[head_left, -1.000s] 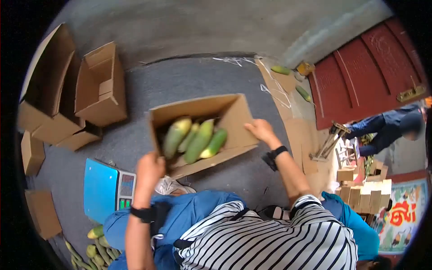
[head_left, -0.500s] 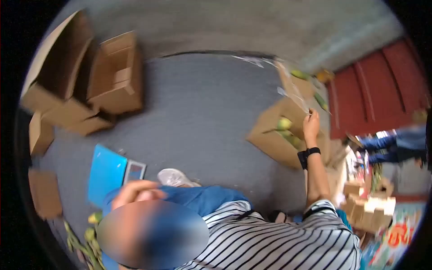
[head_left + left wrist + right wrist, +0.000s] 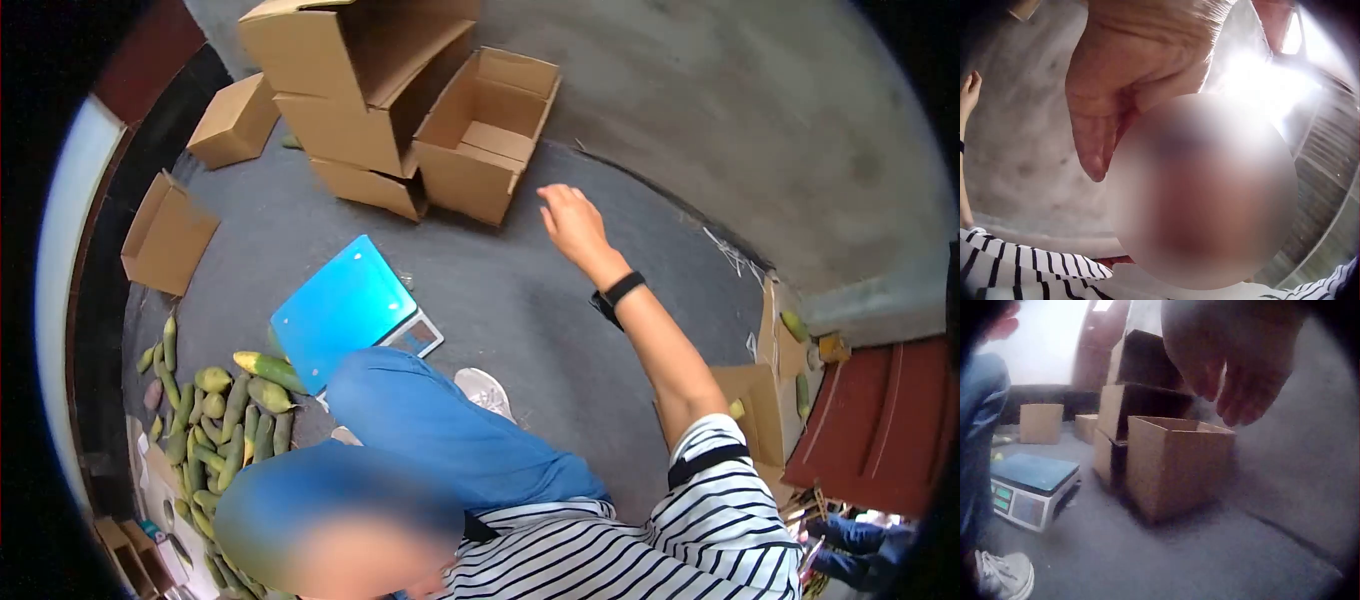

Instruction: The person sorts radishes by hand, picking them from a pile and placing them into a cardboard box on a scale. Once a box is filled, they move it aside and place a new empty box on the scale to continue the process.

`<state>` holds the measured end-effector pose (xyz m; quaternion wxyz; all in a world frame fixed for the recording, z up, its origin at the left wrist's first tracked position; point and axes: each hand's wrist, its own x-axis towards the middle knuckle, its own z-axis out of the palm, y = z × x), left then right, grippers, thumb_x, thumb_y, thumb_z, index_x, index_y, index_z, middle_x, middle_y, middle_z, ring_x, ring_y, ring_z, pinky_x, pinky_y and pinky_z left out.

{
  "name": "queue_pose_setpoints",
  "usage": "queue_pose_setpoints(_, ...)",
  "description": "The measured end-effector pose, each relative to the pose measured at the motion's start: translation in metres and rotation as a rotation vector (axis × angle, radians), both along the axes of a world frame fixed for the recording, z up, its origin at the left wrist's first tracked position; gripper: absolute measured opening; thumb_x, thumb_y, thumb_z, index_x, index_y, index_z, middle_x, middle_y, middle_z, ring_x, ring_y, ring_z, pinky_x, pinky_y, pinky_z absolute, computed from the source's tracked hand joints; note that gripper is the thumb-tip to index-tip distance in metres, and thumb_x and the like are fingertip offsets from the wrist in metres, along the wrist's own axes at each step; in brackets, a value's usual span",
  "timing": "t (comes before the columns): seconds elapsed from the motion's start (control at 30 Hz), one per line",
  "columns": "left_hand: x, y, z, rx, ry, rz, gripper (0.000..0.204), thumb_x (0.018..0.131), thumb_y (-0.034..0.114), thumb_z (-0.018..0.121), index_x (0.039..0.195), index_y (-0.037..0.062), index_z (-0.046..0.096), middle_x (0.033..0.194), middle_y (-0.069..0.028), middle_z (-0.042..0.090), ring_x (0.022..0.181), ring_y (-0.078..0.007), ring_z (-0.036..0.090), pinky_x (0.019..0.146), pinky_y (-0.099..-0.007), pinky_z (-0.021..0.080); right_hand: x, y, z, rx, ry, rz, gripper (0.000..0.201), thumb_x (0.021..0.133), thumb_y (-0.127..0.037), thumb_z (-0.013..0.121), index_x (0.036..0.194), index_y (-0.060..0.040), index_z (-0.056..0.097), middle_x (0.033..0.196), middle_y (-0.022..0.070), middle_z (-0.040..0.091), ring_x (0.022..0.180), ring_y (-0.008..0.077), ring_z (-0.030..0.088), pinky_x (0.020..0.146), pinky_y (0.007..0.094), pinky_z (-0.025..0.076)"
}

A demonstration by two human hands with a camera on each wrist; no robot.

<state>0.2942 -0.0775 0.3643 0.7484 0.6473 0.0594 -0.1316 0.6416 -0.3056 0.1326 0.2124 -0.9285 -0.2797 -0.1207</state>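
matt brown cardboard boxes (image 3: pixel 465 180), glossy blue scale plate (image 3: pixel 345 305), rough grey wall (image 3: pixel 740 110)

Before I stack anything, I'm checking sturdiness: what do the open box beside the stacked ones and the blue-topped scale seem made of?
The open box looks like matte brown cardboard, thin-walled with visible folds. The scale's blue top is smooth and glossy, catching highlights: metal or plastic, I can't tell. Its pale casing looks like plastic.

Black-and-white striped short sleeves (image 3: pixel 700 468), blue trousers (image 3: pixel 450 430), black wristband (image 3: pixel 624 290), white shoe (image 3: pixel 484 392).
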Motion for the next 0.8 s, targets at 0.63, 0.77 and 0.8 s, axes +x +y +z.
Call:
queue_pose_setpoints(0.63,-0.095,0.111,-0.120,1.785,-0.013,0.743,0.021,0.084,0.006,0.059,0.100,-0.0049,0.052,0.121,-0.0208,0.050,0.108,-0.0357,0.050,0.092,-0.0398,0.040,-0.050,0.079,-0.010,-0.321,0.091,0.203,0.015,0.077,-0.020,0.058,0.072,-0.0073,0.063,0.065,0.0142,0.063,0.064,0.0346,0.063,0.059,0.0405,0.051)
queue_pose_setpoints(0.77,-0.102,0.114,-0.127,1.705,-0.122,0.827,0.022,0.083,0.004,0.060,0.102,-0.0057,0.053,0.121,-0.0224,0.050,0.109,-0.0360,0.049,0.092,-0.0418,0.039,-0.099,0.063,0.001,-0.118,0.511,0.406,0.036,0.085,-0.037,0.059,0.099,-0.0042,0.055,0.103,0.0170,0.057,0.099,0.0334,0.055,0.082,0.0407,0.045)
queue_pose_setpoints(0.8,-0.105,0.114,-0.127,1.710,-0.121,0.828,0.022,0.083,0.004,0.060,0.102,-0.0057,0.053,0.121,-0.0224,0.050,0.109,-0.0360,0.049,0.092,-0.0418,0.039,-0.100,0.048,-0.003,-0.050,0.492,0.527,0.045,0.083,-0.038,0.061,0.113,-0.0053,0.053,0.112,0.0173,0.054,0.105,0.0338,0.052,0.088,0.0416,0.042)
